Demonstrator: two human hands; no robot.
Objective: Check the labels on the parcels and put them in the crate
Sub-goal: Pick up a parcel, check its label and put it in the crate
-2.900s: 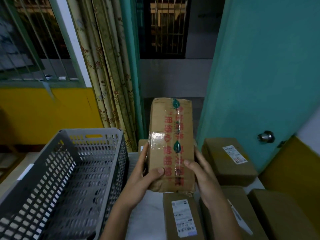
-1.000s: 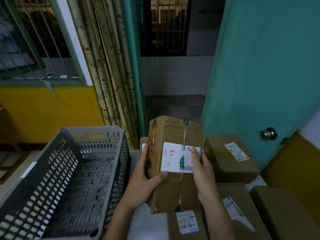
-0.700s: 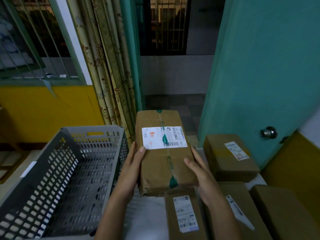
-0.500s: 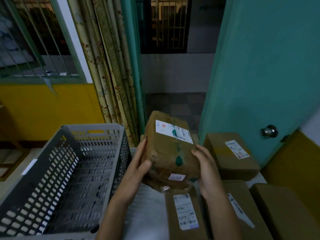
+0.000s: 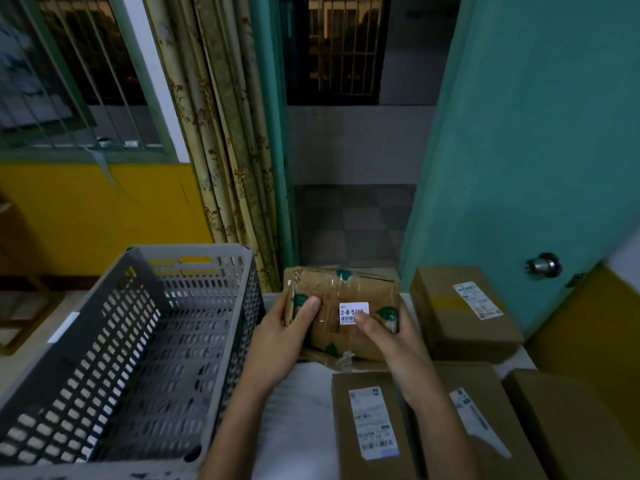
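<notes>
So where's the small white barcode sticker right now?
In the head view it sits on the taped parcel held in both hands, at centre: small white sticker just above the right hand's thumb, right of the grey crate.

Taped brown parcel showing small white label, beside grey crate

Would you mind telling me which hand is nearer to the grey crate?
Left. The left hand grips the held parcel's left end, right beside the grey crate's wall; the right hand grips its far end.
</notes>
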